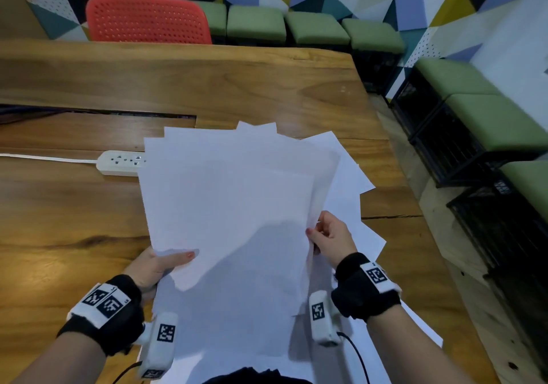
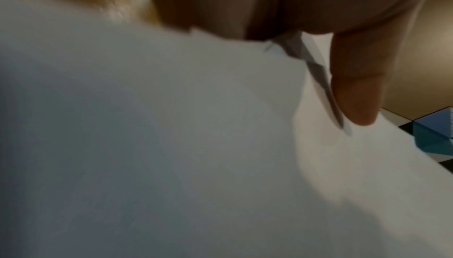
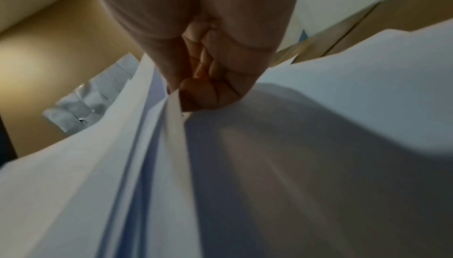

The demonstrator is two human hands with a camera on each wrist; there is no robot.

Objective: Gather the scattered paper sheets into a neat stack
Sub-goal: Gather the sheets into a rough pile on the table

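A loose, uneven bundle of white paper sheets [image 1: 228, 205] is lifted above the wooden table [image 1: 207, 87], its corners fanned out at the far and right sides. My left hand [image 1: 161, 265] grips the bundle's left edge, thumb on top. My right hand [image 1: 329, 239] pinches the right edge of the upper sheets. In the left wrist view my thumb [image 2: 357, 88] lies on the paper sheets [image 2: 171, 146]. In the right wrist view my right hand [image 3: 206, 88] curls its fingers round several sheet edges [image 3: 157, 155]. More white paper [image 1: 424, 327] lies under my right forearm.
A white power strip [image 1: 123, 162] with its cable lies on the table, left of the bundle and partly behind it. A red chair [image 1: 148, 18] stands at the far side. Green stools [image 1: 317, 27] line the back and right walls. The table's right edge runs close to my right arm.
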